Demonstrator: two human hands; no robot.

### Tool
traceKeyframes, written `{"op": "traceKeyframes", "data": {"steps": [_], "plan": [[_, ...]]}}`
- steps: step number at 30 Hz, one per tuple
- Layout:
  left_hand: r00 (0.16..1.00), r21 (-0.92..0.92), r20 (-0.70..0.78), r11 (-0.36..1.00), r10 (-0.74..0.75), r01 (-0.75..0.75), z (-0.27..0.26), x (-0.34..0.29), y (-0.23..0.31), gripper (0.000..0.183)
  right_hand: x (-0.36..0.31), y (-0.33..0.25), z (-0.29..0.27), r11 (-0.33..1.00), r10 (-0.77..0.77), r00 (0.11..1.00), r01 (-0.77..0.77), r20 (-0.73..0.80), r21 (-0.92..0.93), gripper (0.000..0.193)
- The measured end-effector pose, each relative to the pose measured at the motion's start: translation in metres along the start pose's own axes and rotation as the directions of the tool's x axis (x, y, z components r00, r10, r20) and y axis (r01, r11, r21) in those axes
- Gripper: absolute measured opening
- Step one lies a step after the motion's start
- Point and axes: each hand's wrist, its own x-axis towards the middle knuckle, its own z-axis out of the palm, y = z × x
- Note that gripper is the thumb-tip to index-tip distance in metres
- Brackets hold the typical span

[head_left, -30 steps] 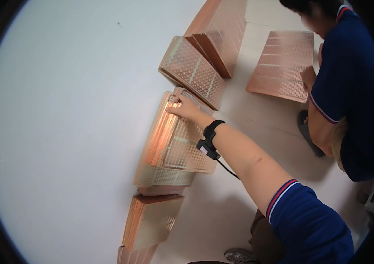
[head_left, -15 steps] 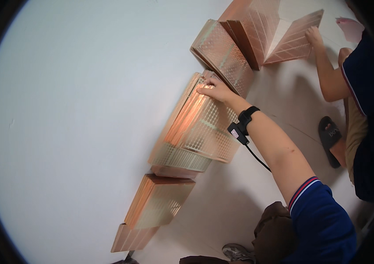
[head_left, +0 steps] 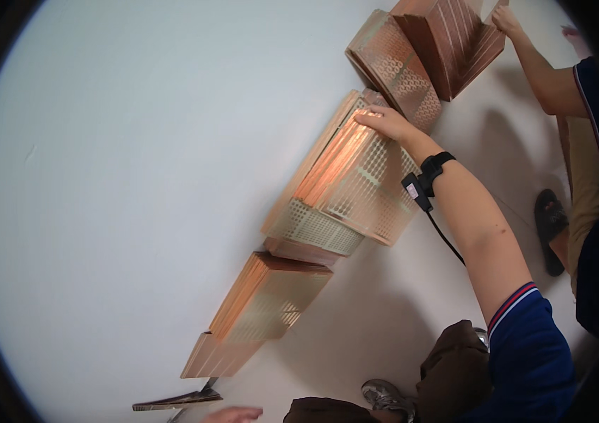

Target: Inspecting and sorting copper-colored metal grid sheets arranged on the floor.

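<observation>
My right hand (head_left: 385,123) is closed over the upper corner of a stack of thin copper-coloured circuit board panels (head_left: 377,185) with rows of dots. The thumb lies on the stack's edge side, and the panels lean against the pale wall. Beneath its lower end shows a grey-green dotted panel (head_left: 317,227). At the bottom edge, my left hand (head_left: 235,414) is only partly in view. Its fingers are stretched out with nothing visible in them, below a dark flat object (head_left: 176,402) whose kind I cannot tell.
Further along the wall lean another panel stack (head_left: 271,296), a striped panel (head_left: 222,356) and a dotted stack (head_left: 402,67). At upper right, a co-worker's hand (head_left: 505,20) holds a striped panel (head_left: 486,53). My shoe (head_left: 384,396) and the co-worker's sandal (head_left: 550,224) are on the floor.
The view has shifted, so the stacks appear further right and higher. My left hand has come into view at the bottom. The co-worker's panel stands closer to its stack. My right hand keeps its hold.
</observation>
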Motion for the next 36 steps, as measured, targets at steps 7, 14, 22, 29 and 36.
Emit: {"op": "traceKeyframes", "data": {"steps": [7, 14, 22, 29, 36], "plan": [[0.971, -0.490, -0.159, 0.839, 0.181, -0.236, 0.069, 0.107, -0.039, 0.028, -0.003, 0.005, -0.001, 0.990, -0.011, 1.000, 0.009, 0.014, 0.138, 0.045], [0.993, -0.821, 0.006, 0.567, 0.118, -0.063, 0.127, 0.165, -0.027, 0.032, -0.017, -0.015, 0.016, 0.915, 0.163, 0.979, -0.103, -0.122, 0.391, 0.053], [0.976, -0.915, 0.033, 0.399, 0.214, -0.057, 0.130, 0.230, 0.002, 0.035, -0.012, 0.010, -0.007, 0.896, -0.028, 0.997, 0.056, -0.070, 0.441, 0.057], [0.971, -0.892, -0.033, 0.431, 0.238, -0.136, 0.112, 0.254, -0.003, 0.040, -0.017, 0.012, 0.010, 0.907, 0.039, 0.966, 0.073, -0.255, 0.414, 0.058], [0.956, -0.851, -0.166, 0.455, 0.244, -0.264, 0.098, 0.256, 0.034, 0.040, -0.034, 0.006, -0.001, 0.943, 0.029, 0.977, 0.044, -0.212, 0.331, 0.064]]}}
